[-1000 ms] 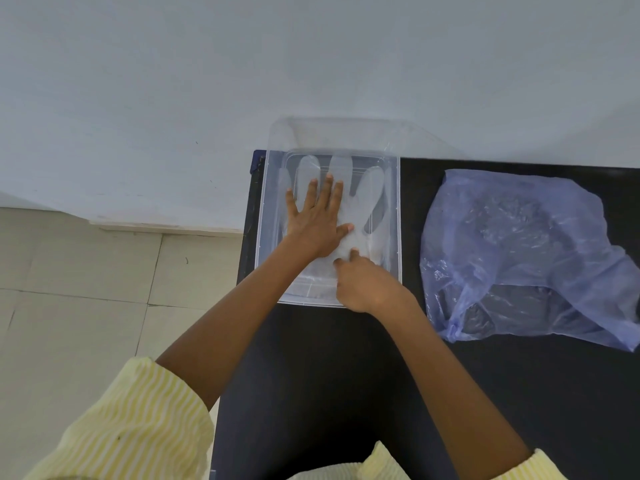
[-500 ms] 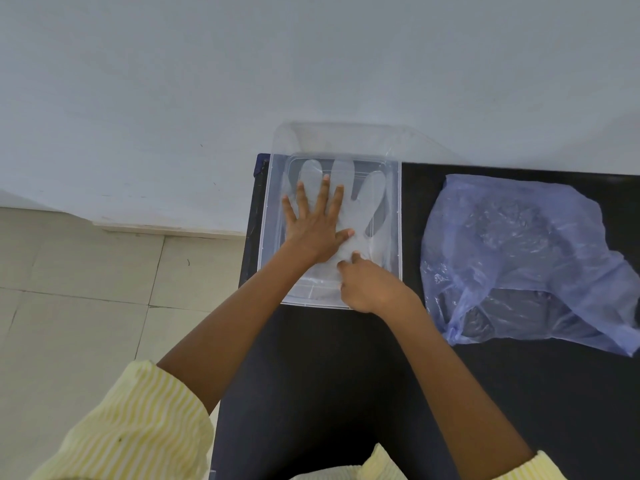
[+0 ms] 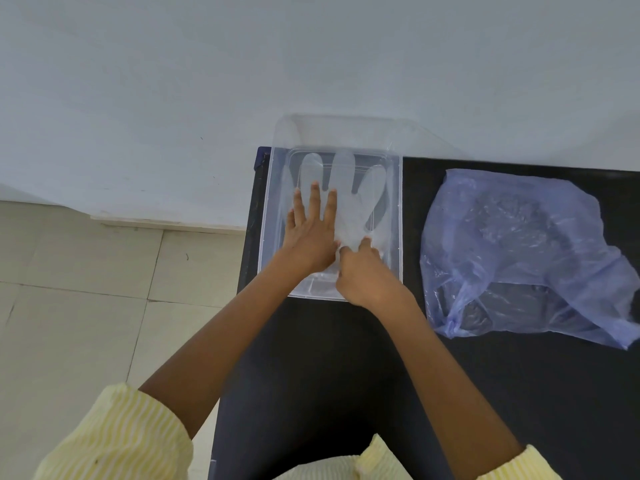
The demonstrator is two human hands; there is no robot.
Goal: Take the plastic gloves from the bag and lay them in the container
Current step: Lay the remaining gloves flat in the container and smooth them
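One glove (image 3: 349, 206) in container (image 3: 399, 216) | tips toward wall (image 3: 311, 64) (long axis likewise)

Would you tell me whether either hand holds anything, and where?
The right hand seems to pinch the plastic glove near its cuff; left hand only presses it flat.

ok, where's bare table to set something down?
Narrow strip between container and bag; wide stretch of table nearer the person, in front of both. Crowded: inside the container, left hand and right hand are on the glove.
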